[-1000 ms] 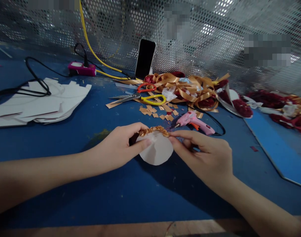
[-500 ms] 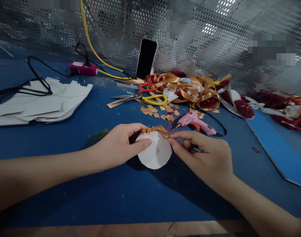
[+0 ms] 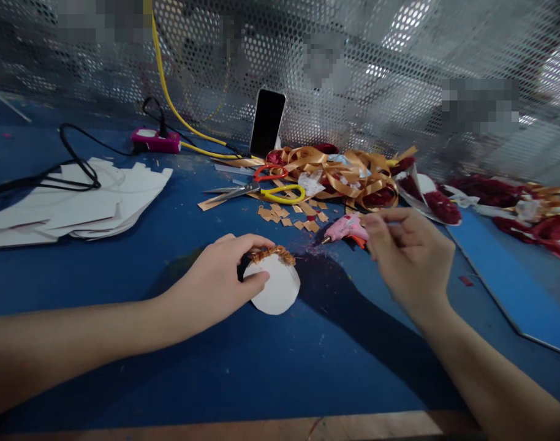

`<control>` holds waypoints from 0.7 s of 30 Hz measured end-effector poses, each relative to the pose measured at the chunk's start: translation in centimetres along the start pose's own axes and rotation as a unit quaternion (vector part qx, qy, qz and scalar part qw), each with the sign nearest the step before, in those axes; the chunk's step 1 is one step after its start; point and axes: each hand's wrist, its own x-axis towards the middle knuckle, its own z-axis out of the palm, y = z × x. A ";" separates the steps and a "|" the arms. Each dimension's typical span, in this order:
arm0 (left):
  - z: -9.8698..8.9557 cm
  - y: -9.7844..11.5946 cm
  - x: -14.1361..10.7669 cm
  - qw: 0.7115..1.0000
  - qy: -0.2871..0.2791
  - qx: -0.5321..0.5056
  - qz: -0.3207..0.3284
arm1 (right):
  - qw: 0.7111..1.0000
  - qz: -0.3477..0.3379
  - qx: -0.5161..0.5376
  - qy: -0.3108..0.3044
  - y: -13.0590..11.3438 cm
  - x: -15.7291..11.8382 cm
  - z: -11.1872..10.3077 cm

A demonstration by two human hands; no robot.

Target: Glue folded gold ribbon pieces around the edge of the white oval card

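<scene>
My left hand (image 3: 225, 269) is closed on a white paper disc (image 3: 276, 286), thumb on its face and fingers behind its upper edge. A strip of frayed copper-coloured ribbon trim (image 3: 280, 252) runs along the disc's top rim, partly under those fingers. Off to the right, my right hand (image 3: 411, 260) is raised with thumb and fingertips drawn together in a pinch. What is in the pinch, if anything, I cannot make out. Just beyond these fingertips lies a pink glue gun (image 3: 347, 228), its nozzle to the left and its handle hidden behind the hand.
Scissors (image 3: 280, 195) with red and yellow handles lie near cut ribbon squares (image 3: 280, 213). Behind them are heaped gold ribbons (image 3: 344, 177) and a standing phone (image 3: 267, 122). White card sheets (image 3: 87, 208) and a pink power socket (image 3: 157, 141) are left, a blue board (image 3: 505, 275) right.
My right hand has let go of the trim at the disc's edge and moved right and up, over the glue gun's handle. My left hand keeps hold of the disc.
</scene>
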 end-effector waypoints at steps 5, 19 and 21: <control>-0.1 0.1 0.1 1.000 -0.007 -0.017 -0.003 | 0.999 -0.024 -0.016 -0.036 1.0 1.2 -0.5; 0.0 0.4 0.6 0.995 -0.054 -0.073 0.040 | 0.953 -0.226 -0.116 -0.168 0.7 0.9 1.2; -0.1 0.5 0.7 0.993 -0.067 -0.085 0.044 | 0.935 -0.240 -0.140 -0.222 0.5 2.1 2.3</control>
